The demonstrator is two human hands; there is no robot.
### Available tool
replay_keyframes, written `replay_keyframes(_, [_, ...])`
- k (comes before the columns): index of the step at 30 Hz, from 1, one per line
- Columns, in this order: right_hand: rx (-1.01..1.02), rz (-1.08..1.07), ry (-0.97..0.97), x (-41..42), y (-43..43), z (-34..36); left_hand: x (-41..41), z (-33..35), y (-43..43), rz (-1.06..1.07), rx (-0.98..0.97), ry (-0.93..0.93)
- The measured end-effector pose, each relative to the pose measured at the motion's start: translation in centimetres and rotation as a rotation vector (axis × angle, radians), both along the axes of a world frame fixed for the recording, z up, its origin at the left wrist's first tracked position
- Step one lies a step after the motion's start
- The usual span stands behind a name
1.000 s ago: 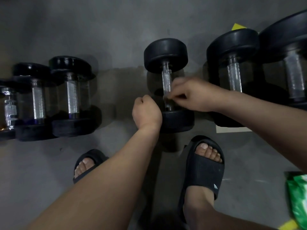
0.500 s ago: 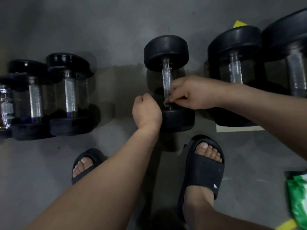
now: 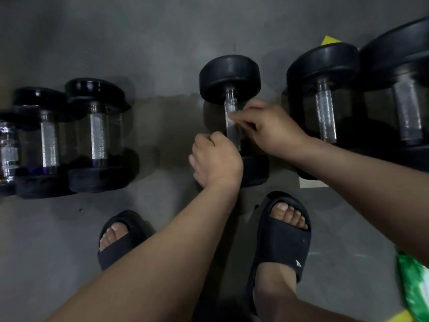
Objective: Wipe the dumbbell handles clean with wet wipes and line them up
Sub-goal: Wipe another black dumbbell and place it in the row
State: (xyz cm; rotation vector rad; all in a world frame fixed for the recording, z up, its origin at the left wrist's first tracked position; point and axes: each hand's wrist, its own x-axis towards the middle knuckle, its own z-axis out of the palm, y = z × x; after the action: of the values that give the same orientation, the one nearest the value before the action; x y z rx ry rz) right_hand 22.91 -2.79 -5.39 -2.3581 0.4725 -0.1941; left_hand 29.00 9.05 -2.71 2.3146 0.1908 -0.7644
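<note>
A black dumbbell (image 3: 229, 75) with a knurled metal handle (image 3: 229, 105) lies on the grey floor in the middle. My right hand (image 3: 267, 126) pinches a white wet wipe (image 3: 230, 120) against the upper part of that handle. My left hand (image 3: 216, 159) is curled in a fist beside the handle's lower end, next to the near weight head; what it grips is hidden. Two bigger dumbbells (image 3: 322, 66) lie to the right, and three smaller ones (image 3: 97, 135) stand side by side on the left.
My feet in black slides (image 3: 281, 240) stand just below the middle dumbbell. A green wet-wipe pack (image 3: 415, 284) lies at the lower right edge. A yellow floor marking (image 3: 329, 40) shows behind the right dumbbells.
My right hand has slid the wipe up the handle, from near the lower head toward the far head. My left hand has stayed by the lower end.
</note>
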Motion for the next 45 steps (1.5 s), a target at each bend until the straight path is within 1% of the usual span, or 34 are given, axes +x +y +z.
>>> replay_keyframes(3, [-0.023,-0.218,-0.033,2.2,-0.1,-0.5,0.0,-0.2,0.2,0.004,0.013,-0.030])
replay_keyframes(5, [-0.048,-0.265,-0.030,2.5,0.3,-0.9,0.4,-0.4,0.5,0.018,-0.005,-0.039])
replay_keyframes(10, [-0.074,-0.110,-0.058,1.5,0.9,-1.1,1.3,-1.1,1.2,0.081,-0.049,-0.042])
replay_keyframes(13, [-0.100,-0.161,-0.026,3.3,0.5,-1.0,1.7,-1.2,1.4,0.115,-0.074,-0.036])
replay_keyframes(16, [-0.071,-0.206,-0.010,3.3,1.3,-1.5,1.8,-1.2,1.6,0.126,-0.086,-0.030])
replay_keyframes(19, [0.010,-0.062,-0.084,1.3,2.0,-1.9,1.9,-1.1,1.7,0.119,-0.085,-0.027])
replay_keyframes(21, [-0.010,0.004,-0.073,1.2,1.7,-1.6,1.8,-1.0,1.6,0.112,-0.084,-0.029])
replay_keyframes(22, [-0.038,-0.003,-0.058,1.7,1.4,-1.5,1.8,-1.0,1.5,0.108,-0.082,-0.031])
replay_keyframes(26, [-0.074,-0.220,0.010,3.4,0.5,-1.4,1.5,-0.8,1.2,0.095,-0.070,-0.049])
replay_keyframes(28, [-0.078,-0.204,0.005,2.5,1.2,-1.6,1.5,-0.9,1.3,0.095,-0.069,-0.052])
replay_keyframes(32, [-0.053,-0.090,-0.021,1.2,1.2,-1.6,1.9,-1.1,1.6,0.112,-0.085,-0.042])
replay_keyframes(35, [-0.045,-0.142,0.030,2.8,0.5,-1.1,1.9,-1.0,1.5,0.095,-0.075,-0.048])
replay_keyframes(38, [-0.080,-0.170,0.055,3.2,1.0,-1.3,2.0,-1.0,1.6,0.080,-0.071,-0.055])
replay_keyframes(41, [-0.030,-0.283,-0.009,2.8,1.6,-1.9,2.2,-1.1,1.8,0.080,-0.068,-0.051])
replay_keyframes(42, [0.024,-0.351,-0.032,3.0,1.7,-2.0,2.2,-1.1,1.8,0.076,-0.063,-0.051])
replay_keyframes(45, [0.283,-0.557,-0.040,4.2,1.5,-1.9,2.3,-1.2,1.8,0.064,-0.056,-0.060])
